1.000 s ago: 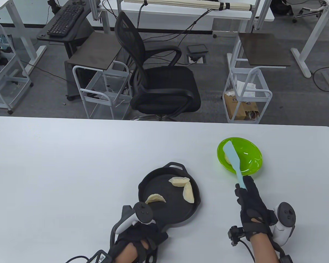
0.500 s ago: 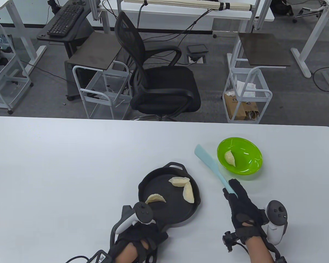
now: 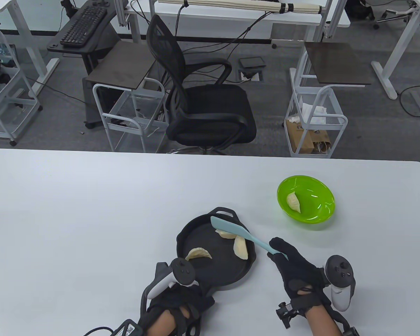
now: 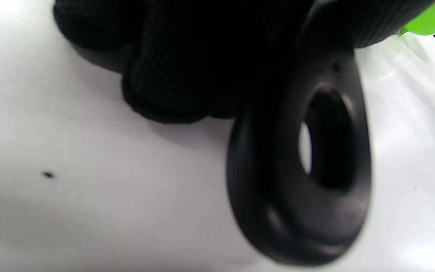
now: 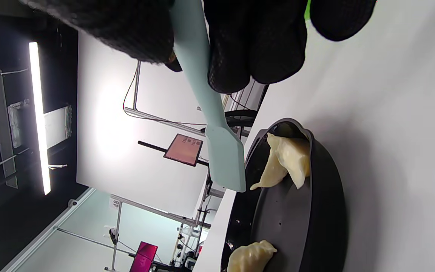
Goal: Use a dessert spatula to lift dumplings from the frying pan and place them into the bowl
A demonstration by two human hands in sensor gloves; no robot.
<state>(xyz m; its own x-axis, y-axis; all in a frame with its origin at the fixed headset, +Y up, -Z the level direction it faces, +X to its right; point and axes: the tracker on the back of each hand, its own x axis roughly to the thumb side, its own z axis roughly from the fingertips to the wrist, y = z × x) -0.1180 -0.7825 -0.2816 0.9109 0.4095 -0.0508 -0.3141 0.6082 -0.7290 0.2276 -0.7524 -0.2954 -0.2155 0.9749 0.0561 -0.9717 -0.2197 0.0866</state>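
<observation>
A black frying pan (image 3: pixel 203 271) sits near the table's front and holds three pale dumplings: one at the left (image 3: pixel 198 253) and two touching at the right (image 3: pixel 240 247). My left hand (image 3: pixel 176 301) grips the pan's handle (image 4: pixel 300 170), whose ring end fills the left wrist view. My right hand (image 3: pixel 287 260) holds a light blue dessert spatula (image 3: pixel 236 232) by its handle. Its blade (image 5: pixel 225 158) hovers over the pan's far right part, above the right dumplings (image 5: pixel 287 158). A green bowl (image 3: pixel 318 210) to the right holds one dumpling (image 3: pixel 294 202).
The white table (image 3: pixel 91 217) ends at a far edge, with a black office chair (image 3: pixel 203 105) and wire carts behind it. In the right wrist view the pan (image 5: pixel 323 211) lies on its side with a third dumpling (image 5: pixel 251 257) at the bottom.
My right hand has swung the spatula leftward from over the bowl to over the pan. One dumpling now lies uncovered in the bowl. The left hand and pan have stayed still.
</observation>
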